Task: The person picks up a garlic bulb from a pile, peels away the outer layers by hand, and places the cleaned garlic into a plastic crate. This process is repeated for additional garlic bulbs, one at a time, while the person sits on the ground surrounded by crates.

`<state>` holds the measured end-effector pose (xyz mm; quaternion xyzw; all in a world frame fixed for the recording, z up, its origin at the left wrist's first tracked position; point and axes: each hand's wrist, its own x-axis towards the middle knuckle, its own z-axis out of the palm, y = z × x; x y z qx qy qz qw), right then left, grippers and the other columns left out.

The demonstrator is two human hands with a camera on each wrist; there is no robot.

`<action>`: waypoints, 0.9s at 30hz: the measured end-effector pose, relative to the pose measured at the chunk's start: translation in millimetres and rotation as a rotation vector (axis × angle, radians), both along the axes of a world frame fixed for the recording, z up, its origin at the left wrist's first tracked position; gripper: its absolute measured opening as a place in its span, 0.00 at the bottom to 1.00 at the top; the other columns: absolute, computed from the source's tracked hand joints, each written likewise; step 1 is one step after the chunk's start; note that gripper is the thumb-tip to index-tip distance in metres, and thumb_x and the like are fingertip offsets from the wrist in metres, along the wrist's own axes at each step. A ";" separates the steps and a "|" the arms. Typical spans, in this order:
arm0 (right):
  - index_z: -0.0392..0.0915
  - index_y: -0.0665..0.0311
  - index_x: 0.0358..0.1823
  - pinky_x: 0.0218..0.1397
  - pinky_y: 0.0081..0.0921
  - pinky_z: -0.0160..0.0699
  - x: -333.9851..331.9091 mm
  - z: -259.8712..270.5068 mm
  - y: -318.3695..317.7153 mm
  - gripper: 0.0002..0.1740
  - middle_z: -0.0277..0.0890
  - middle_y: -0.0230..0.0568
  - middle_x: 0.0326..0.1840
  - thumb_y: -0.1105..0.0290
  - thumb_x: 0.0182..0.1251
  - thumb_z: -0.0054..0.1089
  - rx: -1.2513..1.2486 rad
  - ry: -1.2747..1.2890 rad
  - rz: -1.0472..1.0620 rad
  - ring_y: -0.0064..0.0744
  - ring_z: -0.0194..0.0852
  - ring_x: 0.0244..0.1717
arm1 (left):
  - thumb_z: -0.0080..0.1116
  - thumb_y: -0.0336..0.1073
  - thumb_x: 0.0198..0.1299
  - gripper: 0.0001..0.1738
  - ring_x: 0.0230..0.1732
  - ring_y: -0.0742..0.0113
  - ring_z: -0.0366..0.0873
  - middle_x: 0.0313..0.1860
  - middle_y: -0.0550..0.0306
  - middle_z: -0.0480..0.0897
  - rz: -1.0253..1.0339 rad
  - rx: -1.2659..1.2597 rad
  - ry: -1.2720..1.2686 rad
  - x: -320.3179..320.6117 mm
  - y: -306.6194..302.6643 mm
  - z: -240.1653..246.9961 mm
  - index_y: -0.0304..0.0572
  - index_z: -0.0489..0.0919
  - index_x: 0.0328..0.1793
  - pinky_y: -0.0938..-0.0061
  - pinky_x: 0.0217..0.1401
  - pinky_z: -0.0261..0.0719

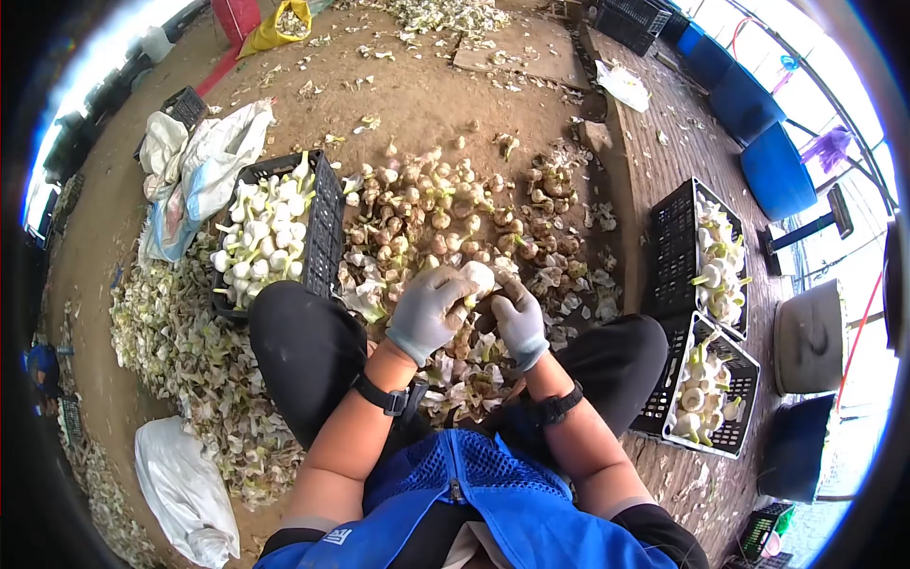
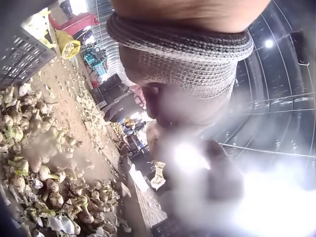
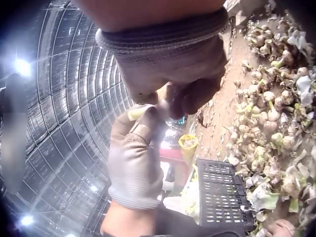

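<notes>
A pale, peeled garlic bulb (image 1: 479,277) is held up between both gloved hands, over the space between the knees. My left hand (image 1: 428,311) grips it from the left, thumb and fingers around its lower side. In the right wrist view, a cut pale stem (image 3: 137,113) sticks out above the left hand's fingers. From the other side my right hand (image 1: 519,322) pinches at the bulb with curled fingers, which partly hide it. Just beyond the hands lies a heap of unpeeled garlic bulbs (image 1: 445,204) with brown skins. The left wrist view is blurred around the hand.
A black crate (image 1: 327,223) of white garlic stands by the left knee. Two more garlic crates (image 1: 671,251) (image 1: 744,403) sit at the right on a wooden board (image 1: 645,142). Peeled skins (image 1: 190,356) cover the ground at left, near a white sack (image 1: 185,488). Blue tubs (image 1: 777,171) line the right.
</notes>
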<state>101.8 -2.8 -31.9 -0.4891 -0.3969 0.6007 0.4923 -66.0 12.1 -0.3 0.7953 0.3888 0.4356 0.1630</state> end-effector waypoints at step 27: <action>0.75 0.63 0.38 0.25 0.20 0.73 17.7 7.8 -0.9 0.19 0.78 0.33 0.32 0.52 0.71 0.53 0.049 -0.040 0.144 0.21 0.72 0.20 | 0.53 0.32 0.65 0.10 0.32 0.61 0.81 0.42 0.51 0.81 -0.290 -1.076 -1.061 -4.0 -0.4 -29.4 0.45 0.73 0.51 0.68 0.36 0.83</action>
